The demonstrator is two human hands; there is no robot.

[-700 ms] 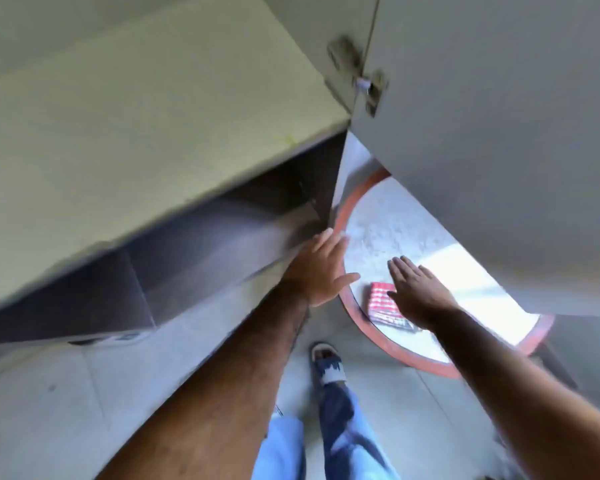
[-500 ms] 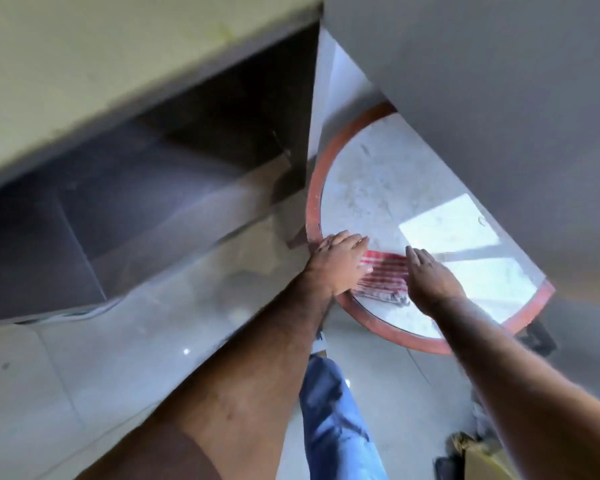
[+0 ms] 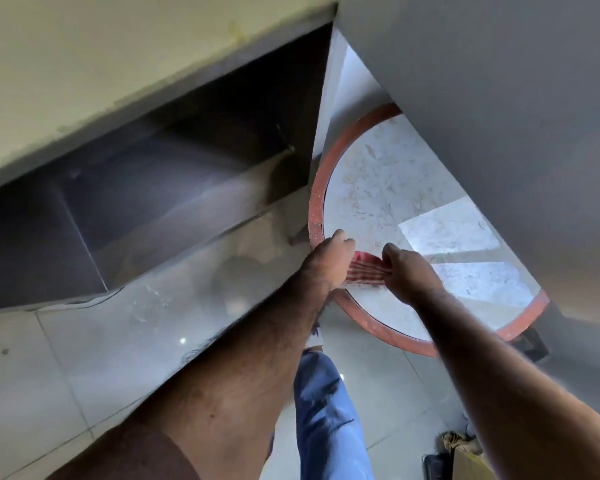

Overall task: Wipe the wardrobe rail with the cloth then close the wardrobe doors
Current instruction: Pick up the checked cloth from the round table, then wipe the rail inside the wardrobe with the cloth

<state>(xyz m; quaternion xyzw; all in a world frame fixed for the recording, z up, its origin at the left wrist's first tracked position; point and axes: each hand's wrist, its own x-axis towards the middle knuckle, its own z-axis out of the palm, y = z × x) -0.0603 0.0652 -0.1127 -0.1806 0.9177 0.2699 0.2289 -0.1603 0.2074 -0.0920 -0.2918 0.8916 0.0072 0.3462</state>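
Note:
A red-and-white striped cloth lies bunched at the near edge of a round marble-topped table with a red rim. My left hand grips the cloth's left end and my right hand pinches its right end, stretching it between them. The open wardrobe shows a dark, bare lower compartment at the left. A pale wardrobe door hangs open across the upper left, and a grey door fills the upper right. The rail is not visible.
Glossy grey floor tiles spread below the wardrobe. My leg in blue jeans and a shoe stand under the table edge. A cardboard box and dark items sit on the floor at lower right.
Both hands came down from flat and open beside the cloth and closed on its two ends, gathering it into a bunch. The view tilted lower toward the table.

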